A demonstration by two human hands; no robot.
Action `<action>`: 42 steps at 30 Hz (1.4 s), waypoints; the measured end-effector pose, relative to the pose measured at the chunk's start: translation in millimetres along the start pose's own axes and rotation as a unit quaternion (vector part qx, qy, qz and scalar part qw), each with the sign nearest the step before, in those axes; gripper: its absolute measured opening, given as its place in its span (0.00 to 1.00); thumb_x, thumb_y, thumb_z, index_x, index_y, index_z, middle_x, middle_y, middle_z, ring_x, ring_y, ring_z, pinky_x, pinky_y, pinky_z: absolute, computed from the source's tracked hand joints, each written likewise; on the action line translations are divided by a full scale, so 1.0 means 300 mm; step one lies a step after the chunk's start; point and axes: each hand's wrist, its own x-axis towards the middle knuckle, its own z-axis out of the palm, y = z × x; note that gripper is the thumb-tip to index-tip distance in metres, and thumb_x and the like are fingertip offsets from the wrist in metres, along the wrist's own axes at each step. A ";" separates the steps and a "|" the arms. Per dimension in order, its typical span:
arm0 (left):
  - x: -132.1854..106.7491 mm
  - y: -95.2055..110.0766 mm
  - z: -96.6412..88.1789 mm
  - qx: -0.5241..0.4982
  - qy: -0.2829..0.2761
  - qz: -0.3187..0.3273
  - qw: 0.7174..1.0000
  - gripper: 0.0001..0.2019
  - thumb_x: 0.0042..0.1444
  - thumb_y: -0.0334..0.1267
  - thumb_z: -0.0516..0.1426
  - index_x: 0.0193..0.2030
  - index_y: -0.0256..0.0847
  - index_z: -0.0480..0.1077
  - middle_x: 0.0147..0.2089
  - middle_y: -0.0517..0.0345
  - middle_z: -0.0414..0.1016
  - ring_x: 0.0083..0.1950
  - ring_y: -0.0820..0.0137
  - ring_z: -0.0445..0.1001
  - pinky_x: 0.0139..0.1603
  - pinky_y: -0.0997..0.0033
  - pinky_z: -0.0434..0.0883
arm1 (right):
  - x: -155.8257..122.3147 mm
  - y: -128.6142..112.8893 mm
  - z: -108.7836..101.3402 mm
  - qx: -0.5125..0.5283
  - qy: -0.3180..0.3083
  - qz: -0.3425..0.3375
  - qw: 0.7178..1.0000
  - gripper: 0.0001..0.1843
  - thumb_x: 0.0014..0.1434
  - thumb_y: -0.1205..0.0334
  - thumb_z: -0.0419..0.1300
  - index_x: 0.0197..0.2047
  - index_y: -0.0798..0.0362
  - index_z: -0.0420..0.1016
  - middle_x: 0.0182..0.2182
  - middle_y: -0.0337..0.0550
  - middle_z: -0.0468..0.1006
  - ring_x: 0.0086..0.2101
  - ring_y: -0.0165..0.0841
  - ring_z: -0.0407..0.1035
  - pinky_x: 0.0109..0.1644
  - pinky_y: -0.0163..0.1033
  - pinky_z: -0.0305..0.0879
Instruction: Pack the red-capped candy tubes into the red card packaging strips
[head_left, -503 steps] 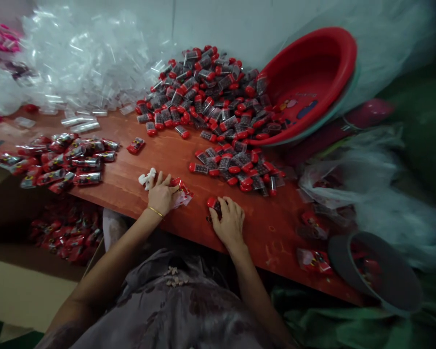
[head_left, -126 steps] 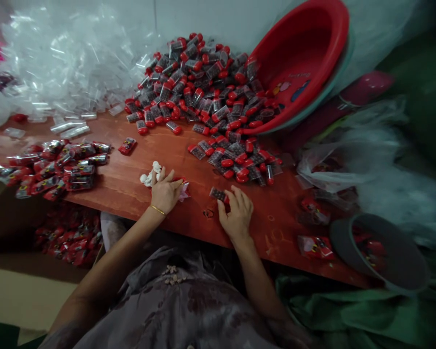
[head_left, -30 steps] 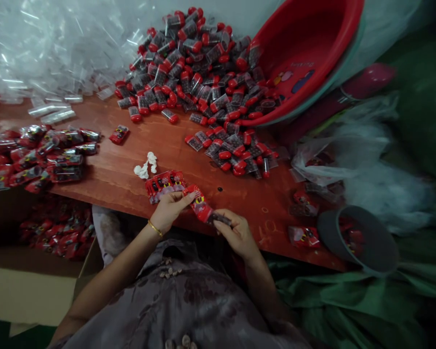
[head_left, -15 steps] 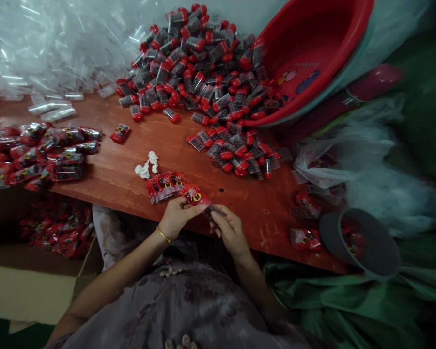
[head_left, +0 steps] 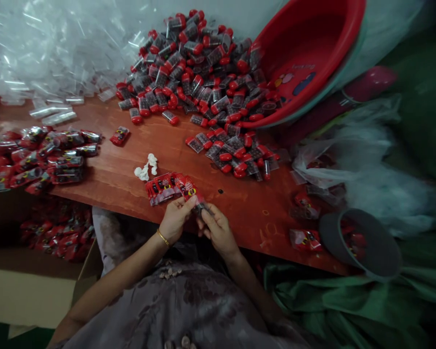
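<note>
My left hand (head_left: 174, 220) pinches a red printed wrapper sleeve (head_left: 189, 190) at the near edge of the brown table (head_left: 123, 165). My right hand (head_left: 215, 230) is closed on a small dark red-capped vial (head_left: 202, 209), whose end sits in the sleeve's mouth. The two hands touch. A short fan of the same red sleeves (head_left: 160, 186) lies just behind my left hand, beside a small white crumpled piece (head_left: 146, 167).
A big heap of red-capped vials (head_left: 199, 72) spills from a tipped red basin (head_left: 308, 58). Clear empty sleeves (head_left: 51, 53) pile at back left. Wrapped vials (head_left: 39, 157) lie at left. A grey bowl (head_left: 363, 242) sits at right; a box of wrapped vials (head_left: 54, 232) stands below.
My hands have come together: the right hand moved left with the vial toward the sleeve held by the left. Earlier, both hands rested on the table picking up a vial and sleeves.
</note>
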 end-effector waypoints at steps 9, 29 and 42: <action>0.012 -0.020 0.000 -0.003 0.038 0.035 0.999 0.17 0.34 0.46 0.69 0.29 0.35 0.77 0.29 0.58 0.78 0.30 0.75 0.71 0.38 0.75 0.68 | -0.020 0.026 0.005 -0.185 0.089 -0.123 0.971 0.11 0.62 0.53 0.50 0.37 0.51 0.65 0.22 0.34 0.65 0.23 0.27 0.60 0.27 0.33 0.59; -0.003 -0.037 -0.013 0.062 -0.059 0.025 0.996 0.18 0.47 0.52 0.61 0.30 0.37 0.70 0.17 0.64 0.68 0.15 0.75 0.65 0.16 0.75 0.65 | 0.011 0.017 0.051 -0.010 0.111 -0.043 0.993 0.16 0.59 0.45 0.54 0.35 0.51 0.65 0.21 0.31 0.62 0.19 0.23 0.56 0.19 0.29 0.55; 0.007 0.020 -0.013 0.089 -0.032 0.037 0.995 0.16 0.40 0.46 0.66 0.25 0.34 0.72 0.18 0.62 0.68 0.17 0.78 0.64 0.18 0.78 0.63 | 0.015 0.001 0.021 -0.012 -0.009 -0.024 1.000 0.17 0.57 0.45 0.56 0.36 0.51 0.64 0.23 0.32 0.67 0.16 0.22 0.57 0.19 0.29 0.55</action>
